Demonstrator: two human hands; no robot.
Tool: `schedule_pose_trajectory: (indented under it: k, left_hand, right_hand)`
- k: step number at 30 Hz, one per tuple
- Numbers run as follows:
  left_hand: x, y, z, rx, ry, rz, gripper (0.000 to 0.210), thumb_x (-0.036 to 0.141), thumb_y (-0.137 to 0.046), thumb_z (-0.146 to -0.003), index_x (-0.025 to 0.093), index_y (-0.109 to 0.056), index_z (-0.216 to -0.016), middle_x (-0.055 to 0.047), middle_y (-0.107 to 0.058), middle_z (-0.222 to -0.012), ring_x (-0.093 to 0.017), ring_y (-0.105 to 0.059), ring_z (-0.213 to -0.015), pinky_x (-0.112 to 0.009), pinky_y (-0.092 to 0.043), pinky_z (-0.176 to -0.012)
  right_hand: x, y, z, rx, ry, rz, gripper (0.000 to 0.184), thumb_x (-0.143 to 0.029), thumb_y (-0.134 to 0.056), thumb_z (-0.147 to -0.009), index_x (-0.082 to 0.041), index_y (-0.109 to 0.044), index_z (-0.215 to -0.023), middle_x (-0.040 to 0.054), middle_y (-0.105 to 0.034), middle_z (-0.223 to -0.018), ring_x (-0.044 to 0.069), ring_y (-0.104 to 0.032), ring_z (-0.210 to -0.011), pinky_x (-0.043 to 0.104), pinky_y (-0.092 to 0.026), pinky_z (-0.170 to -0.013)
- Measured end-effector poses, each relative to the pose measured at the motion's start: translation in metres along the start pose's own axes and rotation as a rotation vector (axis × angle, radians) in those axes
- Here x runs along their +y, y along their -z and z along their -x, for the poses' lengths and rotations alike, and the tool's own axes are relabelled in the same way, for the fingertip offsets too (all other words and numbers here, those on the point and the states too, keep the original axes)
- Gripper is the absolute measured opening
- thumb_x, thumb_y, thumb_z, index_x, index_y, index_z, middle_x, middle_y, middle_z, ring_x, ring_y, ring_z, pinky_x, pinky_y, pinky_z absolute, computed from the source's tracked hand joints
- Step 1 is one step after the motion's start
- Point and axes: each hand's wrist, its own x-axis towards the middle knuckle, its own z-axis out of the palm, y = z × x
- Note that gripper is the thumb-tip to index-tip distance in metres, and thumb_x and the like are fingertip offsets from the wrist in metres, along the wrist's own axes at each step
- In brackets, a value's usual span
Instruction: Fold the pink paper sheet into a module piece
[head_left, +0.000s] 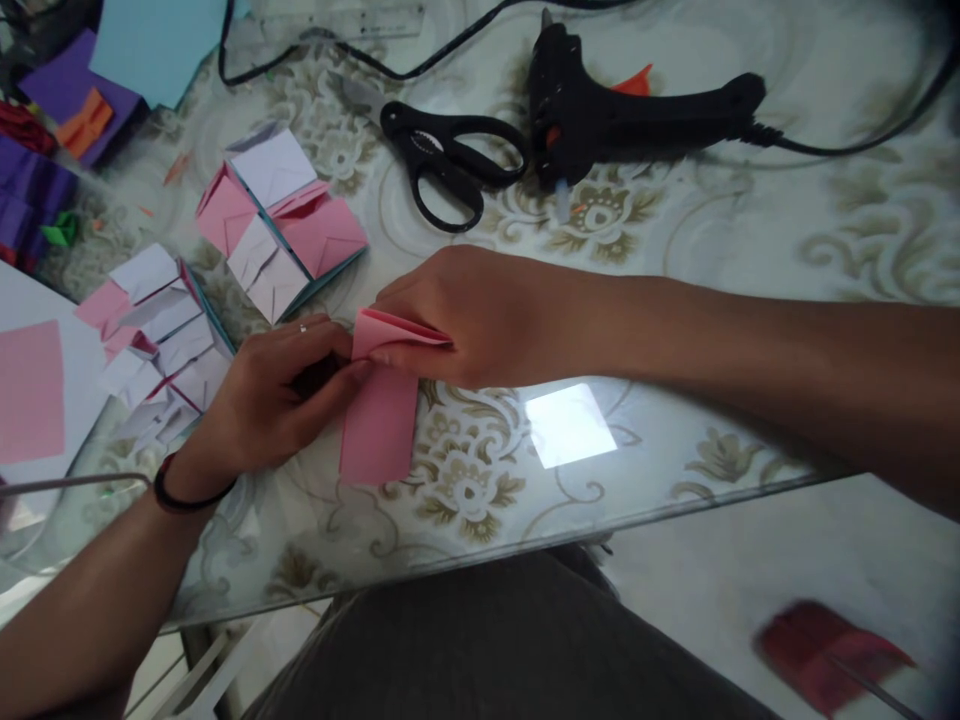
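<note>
A pink strip of paper (379,425) is held just above the glass-topped table, its upper part bent over into a fold. My left hand (281,395), a dark band on its wrist, pinches the strip's left edge between thumb and fingers. Across the folded top, my right hand (457,320) grips the paper with its thumb in front; its other fingers are mostly hidden. Close beyond my hands lies a folded pink and white paper piece (281,220) with a teal edge. A similar paper piece (169,345) sits beside my left hand.
Black-handled scissors (450,160) and a black glue gun (637,110) with its cord lie farther back. A clear ruler (360,22), purple paper (75,90) and light blue paper (161,45) are at the far left. The table's front edge (525,545) runs above my lap.
</note>
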Motion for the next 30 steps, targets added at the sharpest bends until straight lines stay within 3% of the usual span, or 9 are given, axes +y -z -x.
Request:
schedule_pose_trajectory:
  k: [5,11,19,30]
  left_hand:
    - [-0.0015,-0.0002,-0.0009,0.001,-0.014,-0.010,0.015,0.021,-0.065,-0.101,0.019,-0.064,-0.086,0.002,-0.058,-0.070,-0.010,-0.049,-0.060,-0.028,-0.039,-0.058]
    - [-0.0017,-0.0005,0.0007,-0.004,0.025,0.005,0.017,0.025,-0.065,-0.103,0.019,-0.067,-0.087,-0.001,-0.066,-0.076,-0.011,-0.051,-0.063,-0.029,-0.040,-0.060]
    - [-0.0012,-0.0005,0.0007,-0.010,0.044,0.024,0.016,0.027,-0.066,-0.102,0.019,-0.069,-0.089,0.000,-0.064,-0.073,-0.011,-0.049,-0.061,-0.030,-0.039,-0.060]
    - [0.0008,-0.0027,0.0039,-0.006,0.138,0.002,0.013,0.031,-0.063,-0.102,0.023,-0.069,-0.092,0.001,-0.062,-0.075,-0.013,-0.051,-0.064,-0.030,-0.040,-0.061]
  right_hand:
    - [-0.0001,0.0000,-0.0001,0.004,0.006,0.025,0.028,-0.038,-0.054,-0.107,-0.015,-0.066,-0.097,0.0029,-0.067,-0.086,0.013,-0.055,-0.082,0.030,-0.037,-0.078]
    - [-0.0018,0.0002,0.0010,0.023,0.000,0.031,0.032,-0.038,-0.053,-0.108,-0.015,-0.063,-0.089,0.0018,-0.065,-0.080,0.011,-0.052,-0.075,0.030,-0.032,-0.072]
    - [-0.0032,0.0015,0.0016,0.006,-0.042,0.062,0.033,-0.041,-0.055,-0.106,-0.017,-0.061,-0.083,0.0012,-0.063,-0.077,0.012,-0.047,-0.069,0.032,-0.029,-0.068]
    - [-0.0002,-0.0015,0.0020,0.064,-0.012,0.078,0.034,-0.037,-0.057,-0.105,-0.014,-0.055,-0.079,-0.0018,-0.054,-0.075,0.007,-0.032,-0.066,0.029,-0.025,-0.069]
